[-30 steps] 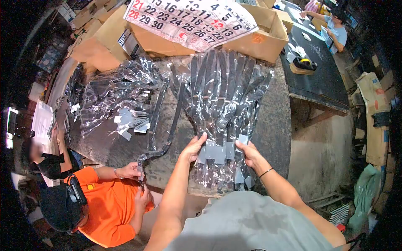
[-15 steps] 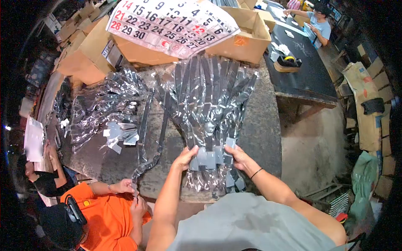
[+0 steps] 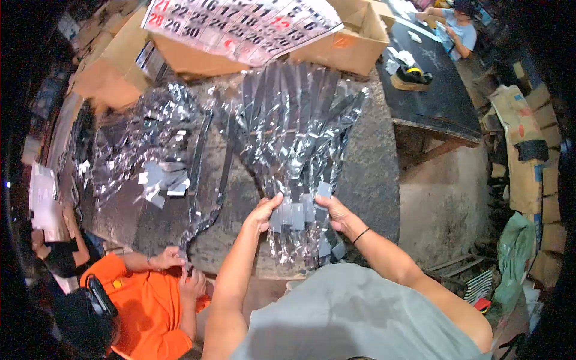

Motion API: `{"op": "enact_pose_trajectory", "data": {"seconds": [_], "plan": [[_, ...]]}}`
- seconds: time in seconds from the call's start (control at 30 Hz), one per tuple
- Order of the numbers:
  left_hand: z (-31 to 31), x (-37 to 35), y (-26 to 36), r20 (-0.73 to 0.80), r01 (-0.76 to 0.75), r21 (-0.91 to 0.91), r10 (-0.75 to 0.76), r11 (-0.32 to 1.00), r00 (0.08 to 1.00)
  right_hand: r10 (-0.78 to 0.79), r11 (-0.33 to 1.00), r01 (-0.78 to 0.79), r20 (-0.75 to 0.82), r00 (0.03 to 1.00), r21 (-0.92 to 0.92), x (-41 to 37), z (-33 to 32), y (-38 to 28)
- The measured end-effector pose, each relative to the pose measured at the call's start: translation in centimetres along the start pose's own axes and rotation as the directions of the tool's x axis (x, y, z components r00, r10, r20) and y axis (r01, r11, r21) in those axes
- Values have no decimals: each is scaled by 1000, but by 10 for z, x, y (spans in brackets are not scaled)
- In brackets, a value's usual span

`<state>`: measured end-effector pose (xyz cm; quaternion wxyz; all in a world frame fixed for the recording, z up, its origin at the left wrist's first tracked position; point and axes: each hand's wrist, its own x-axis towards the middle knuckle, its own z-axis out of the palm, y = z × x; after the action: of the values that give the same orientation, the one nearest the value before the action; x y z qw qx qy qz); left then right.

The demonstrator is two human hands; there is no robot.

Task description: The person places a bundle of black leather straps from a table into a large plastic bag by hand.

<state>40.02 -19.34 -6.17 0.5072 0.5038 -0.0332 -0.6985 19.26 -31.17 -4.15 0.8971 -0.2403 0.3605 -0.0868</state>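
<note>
The calendar sheet (image 3: pixel 240 27) reads 21 and 28 in red; 22, 23, 29 and 30 in black.

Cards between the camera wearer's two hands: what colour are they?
The cards are grey, seen best in the head view.

Gripping fanned, film-wrapped bundle (image 3: pixel 287 111) by opposite sides at grey tags (image 3: pixel 297 216), with left hand (image 3: pixel 264 213) and right hand (image 3: pixel 336 212). Got second pile (image 3: pixel 147 129) on worktable (image 3: pixel 375 219) to the left, near orange-shirted co-worker (image 3: pixel 147 309), plus cardboard box (image 3: pixel 345 51) at far end.
</note>
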Motion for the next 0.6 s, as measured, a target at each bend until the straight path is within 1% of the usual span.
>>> {"op": "enact_pose_trajectory", "data": {"seconds": [0.03, 0.07, 0.1, 0.17, 0.2, 0.23, 0.3, 0.33, 0.37, 0.43, 0.47, 0.5, 0.57, 0.6], "plan": [[5, 2, 4, -35, 31, 21, -30, 999, 999, -26, 1000, 26, -4, 1000, -5, -1, 4, -3], [9, -1, 3, -41, -28, 1, 28, 1000, 999, -58, 998, 58, -7, 998, -30, -5, 6, -5], [12, -2, 1, -13, -18, 17, 18, 1000, 1000, -62, 997, 60, -29, 998, -55, -8, 10, -6], [12, -3, 0, 26, -112, -46, 113, 993, 993, -94, 990, 96, 28, 995, -100, -5, 11, -6], [17, -8, 3, 15, -113, -39, 114, 993, 993, -99, 986, 100, 18, 995, -134, -6, 14, -7], [21, -12, 6, 15, -110, -38, 111, 993, 994, -98, 986, 100, 17, 995, -131, -7, 17, -8], [29, -15, 14, -45, -89, 119, 95, 989, 995, -178, 964, 159, -69, 982, -214, -7, 23, -9], [31, -13, 16, -56, -92, 115, 99, 989, 994, -197, 956, 176, -71, 978, -234, -6, 23, -10], [30, -14, 18, -45, -65, 131, 71, 989, 996, -174, 956, 149, -79, 982, -254, -6, 22, -11], [39, -17, 22, -22, -152, 139, 156, 979, 987, -148, 970, 134, -56, 987, -202, -6, 21, -13], [41, -17, 22, -32, -168, 151, 175, 974, 984, -168, 968, 154, -58, 984, -200, -5, 21, -13], [43, -16, 22, -39, -191, 164, 200, 968, 979, -154, 969, 141, -52, 987, -204, -5, 22, -14], [46, -15, 22, -52, -197, 162, 208, 967, 977, -173, 943, 147, -65, 983, -298, -5, 26, -16], [48, -17, 23, -69, -189, 197, 205, 962, 976, -173, 933, 132, -96, 980, -335, -3, 28, -18]]}}
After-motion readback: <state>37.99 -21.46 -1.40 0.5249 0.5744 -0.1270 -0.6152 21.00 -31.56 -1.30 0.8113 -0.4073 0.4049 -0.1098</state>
